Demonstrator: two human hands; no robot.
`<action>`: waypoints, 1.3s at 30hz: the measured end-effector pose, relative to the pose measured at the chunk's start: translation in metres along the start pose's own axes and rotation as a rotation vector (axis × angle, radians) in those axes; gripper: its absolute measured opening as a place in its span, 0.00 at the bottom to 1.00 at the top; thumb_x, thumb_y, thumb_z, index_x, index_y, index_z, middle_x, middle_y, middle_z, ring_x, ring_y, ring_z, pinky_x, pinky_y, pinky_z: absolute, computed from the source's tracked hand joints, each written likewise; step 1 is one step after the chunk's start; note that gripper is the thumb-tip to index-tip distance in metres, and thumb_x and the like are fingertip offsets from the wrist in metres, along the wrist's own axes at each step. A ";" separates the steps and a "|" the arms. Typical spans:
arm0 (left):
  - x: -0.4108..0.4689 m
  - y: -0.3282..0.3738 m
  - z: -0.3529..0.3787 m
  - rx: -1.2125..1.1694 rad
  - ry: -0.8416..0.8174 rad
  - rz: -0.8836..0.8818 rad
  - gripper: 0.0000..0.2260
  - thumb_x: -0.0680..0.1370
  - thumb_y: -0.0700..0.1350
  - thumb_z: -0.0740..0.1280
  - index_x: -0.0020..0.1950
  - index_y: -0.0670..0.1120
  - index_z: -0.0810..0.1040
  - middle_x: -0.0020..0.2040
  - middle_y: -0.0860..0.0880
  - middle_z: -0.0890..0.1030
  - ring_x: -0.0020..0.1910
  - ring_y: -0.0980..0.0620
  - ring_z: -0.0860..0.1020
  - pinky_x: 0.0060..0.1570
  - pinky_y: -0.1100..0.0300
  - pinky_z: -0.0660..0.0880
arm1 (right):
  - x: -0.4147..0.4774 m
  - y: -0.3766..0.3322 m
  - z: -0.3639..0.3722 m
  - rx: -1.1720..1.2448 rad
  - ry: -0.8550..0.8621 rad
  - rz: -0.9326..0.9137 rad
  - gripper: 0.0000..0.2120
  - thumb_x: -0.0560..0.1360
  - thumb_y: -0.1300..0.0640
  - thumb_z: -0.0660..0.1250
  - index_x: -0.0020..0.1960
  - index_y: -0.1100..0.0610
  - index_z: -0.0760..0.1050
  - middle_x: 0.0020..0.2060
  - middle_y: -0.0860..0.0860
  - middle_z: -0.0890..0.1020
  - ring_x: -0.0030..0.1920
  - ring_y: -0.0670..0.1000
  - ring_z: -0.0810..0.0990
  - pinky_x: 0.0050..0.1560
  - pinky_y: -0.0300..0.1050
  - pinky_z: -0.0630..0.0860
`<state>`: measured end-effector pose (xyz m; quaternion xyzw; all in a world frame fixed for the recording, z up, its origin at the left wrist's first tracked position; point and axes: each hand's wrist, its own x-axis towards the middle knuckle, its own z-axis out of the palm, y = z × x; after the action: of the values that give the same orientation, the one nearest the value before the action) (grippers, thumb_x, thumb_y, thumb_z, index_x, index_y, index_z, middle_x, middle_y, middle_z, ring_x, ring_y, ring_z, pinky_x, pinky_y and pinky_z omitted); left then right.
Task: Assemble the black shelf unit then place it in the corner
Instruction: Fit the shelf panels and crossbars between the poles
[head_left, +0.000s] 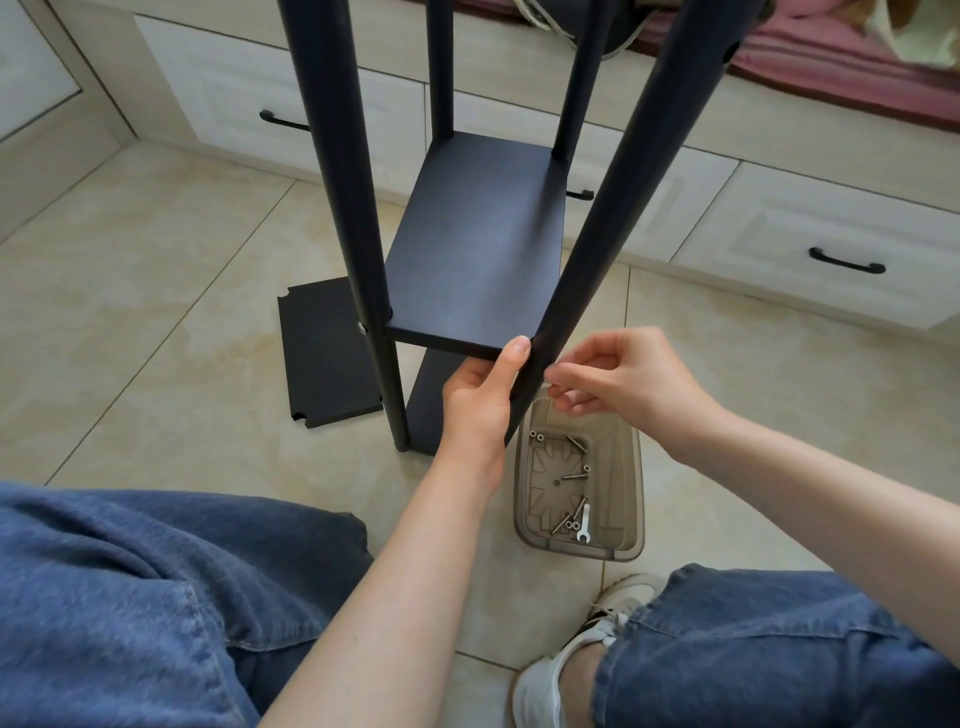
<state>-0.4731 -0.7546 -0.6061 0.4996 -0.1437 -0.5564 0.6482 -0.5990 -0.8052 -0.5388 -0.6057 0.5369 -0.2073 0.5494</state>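
Fingers (558, 375) of right hand (623, 379) pinch small part (type unclear) at round black metal post (597, 228); left hand (478, 405) grips post at matte black shelf board (478, 244); a slip could misalign the hole or drop the part.

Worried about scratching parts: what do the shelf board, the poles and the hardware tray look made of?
Shelf board: matte black, finely textured, likely laminated wood board. Poles: smooth black tubes, soft sheen, probably painted metal. Hardware tray: smoky, see-through, moulded ribs, so plastic.
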 end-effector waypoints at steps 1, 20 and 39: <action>0.000 0.000 0.000 -0.003 0.000 0.001 0.06 0.79 0.49 0.70 0.50 0.48 0.84 0.49 0.47 0.87 0.52 0.48 0.85 0.55 0.57 0.79 | 0.000 0.001 0.000 -0.035 0.014 -0.039 0.06 0.72 0.63 0.76 0.44 0.65 0.81 0.34 0.57 0.85 0.33 0.52 0.85 0.36 0.41 0.82; 0.002 -0.002 0.000 -0.047 -0.011 -0.052 0.07 0.74 0.52 0.74 0.45 0.49 0.86 0.48 0.45 0.86 0.49 0.48 0.83 0.60 0.50 0.78 | 0.005 0.004 -0.006 -0.400 0.063 -0.342 0.13 0.68 0.66 0.78 0.41 0.52 0.77 0.33 0.47 0.84 0.32 0.44 0.84 0.40 0.35 0.79; -0.001 0.002 0.005 -0.030 -0.077 -0.017 0.13 0.66 0.63 0.73 0.43 0.57 0.87 0.46 0.50 0.86 0.46 0.54 0.85 0.44 0.67 0.78 | 0.012 -0.006 -0.016 -0.565 -0.051 -0.407 0.30 0.69 0.60 0.79 0.58 0.34 0.68 0.37 0.43 0.81 0.38 0.42 0.80 0.38 0.29 0.73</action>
<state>-0.4759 -0.7567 -0.6013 0.4694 -0.1559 -0.5828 0.6448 -0.6055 -0.8239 -0.5331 -0.8335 0.4275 -0.1407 0.3206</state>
